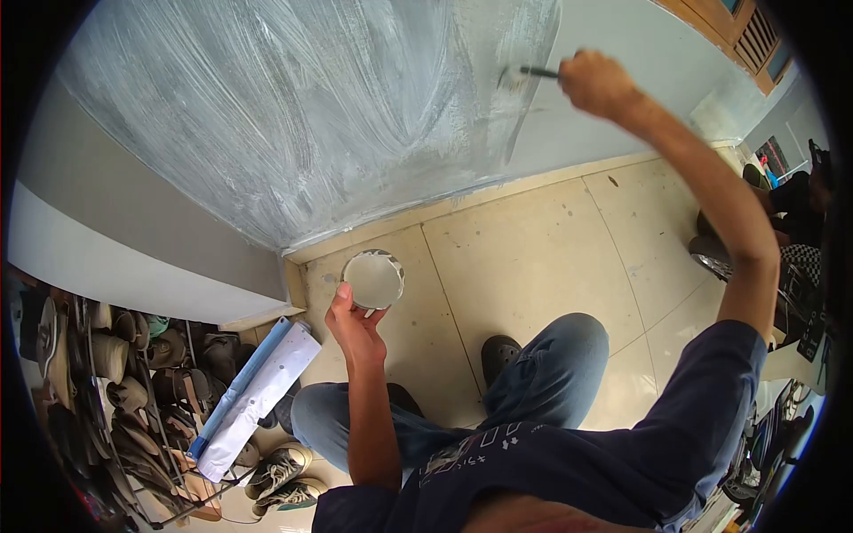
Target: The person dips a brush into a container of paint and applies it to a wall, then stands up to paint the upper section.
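Paintbrush point(526, 71) pinched in the right hand point(600, 83) meets the wall point(373, 89); left fingers point(345, 291) clasp a paint cup point(373, 280).

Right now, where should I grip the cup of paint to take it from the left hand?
Put the grip on the right side of the round cup, coming in level from the right: the left hand holds its near left part. I'd avoid coming from above, as the top is open, showing pale paint, and the rim is smeared.
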`<state>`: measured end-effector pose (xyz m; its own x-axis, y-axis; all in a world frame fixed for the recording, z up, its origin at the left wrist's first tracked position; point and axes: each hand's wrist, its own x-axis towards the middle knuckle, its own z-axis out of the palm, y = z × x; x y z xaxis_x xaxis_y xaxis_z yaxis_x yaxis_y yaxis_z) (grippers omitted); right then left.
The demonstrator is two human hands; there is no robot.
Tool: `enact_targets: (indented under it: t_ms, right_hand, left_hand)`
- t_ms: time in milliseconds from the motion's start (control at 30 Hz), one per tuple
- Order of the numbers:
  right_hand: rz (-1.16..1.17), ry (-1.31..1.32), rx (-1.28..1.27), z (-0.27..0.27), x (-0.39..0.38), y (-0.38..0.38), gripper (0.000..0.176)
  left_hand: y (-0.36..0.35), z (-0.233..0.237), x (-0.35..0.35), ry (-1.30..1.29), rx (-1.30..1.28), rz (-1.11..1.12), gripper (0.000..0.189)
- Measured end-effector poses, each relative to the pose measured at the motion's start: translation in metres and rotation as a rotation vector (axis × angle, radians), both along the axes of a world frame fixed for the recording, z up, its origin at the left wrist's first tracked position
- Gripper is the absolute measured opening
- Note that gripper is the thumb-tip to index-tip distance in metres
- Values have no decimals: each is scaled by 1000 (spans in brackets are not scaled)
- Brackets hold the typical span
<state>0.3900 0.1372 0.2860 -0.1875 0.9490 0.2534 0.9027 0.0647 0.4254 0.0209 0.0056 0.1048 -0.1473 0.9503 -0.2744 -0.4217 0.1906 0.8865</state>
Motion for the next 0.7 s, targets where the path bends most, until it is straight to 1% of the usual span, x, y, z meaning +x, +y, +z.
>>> enact_targets:
  t_ms: [67,100,133,200,267,300,333,367,433,500,533,567,600,633,667,700]
  right_hand:
    - [48,-28,141,55,-9,-3,21]
    - [77,-105,69,82,-16,-2,17]
    - [76,-107,70,105,-28,-11,17]
    - [26,37,221,140,-64,-48,18]
    - [-21,179,373,164,-86,-71,26]
    - [-18,178,369,171,-84,-68,26]
    - [-70,29,519,176,-75,-60,25]
    - [-84,-20,621,176,-65,-50,23]
    - [-1,-59,717,147,-37,-26,20]
    - [161,-113,761,97,-5,7,17]
    - [272,-177,786,66,10,20,16]
    - [372,-381,861,32,19,30,15]
    - [150,53,622,13,-26,10,20]
    - [98,90,519,-13,-33,5,27]
    - [120,150,489,-40,-36,1,28]
    - [79,156,396,-64,-43,-7,27]
  left_hand:
    - [0,0,2,-6,-3,-8,63]
    - [0,0,2,-8,-5,-12,62]
    - [1,0,2,-10,-4,-12,62]
    - [0,-1,2,-19,-12,-3,62]
    - [1,-3,-1,-27,-11,2,61]
    - [1,-4,-1,-37,-13,5,61]
    - [0,-4,-2,-39,-22,9,61]
    - [0,-4,-5,-31,-19,5,61]
    - [0,-4,-9,-29,-23,0,61]
    - [0,-5,-12,-39,-11,10,60]
    - [-2,-4,-11,-45,-13,12,60]
    - [-5,-2,-12,-32,-6,19,60]
    - [-5,-1,-13,-19,6,28,60]
    - [-5,0,-14,-26,12,39,60]
    - [-7,0,-15,-20,16,34,60]
    - [-10,0,-15,-9,18,26,61]
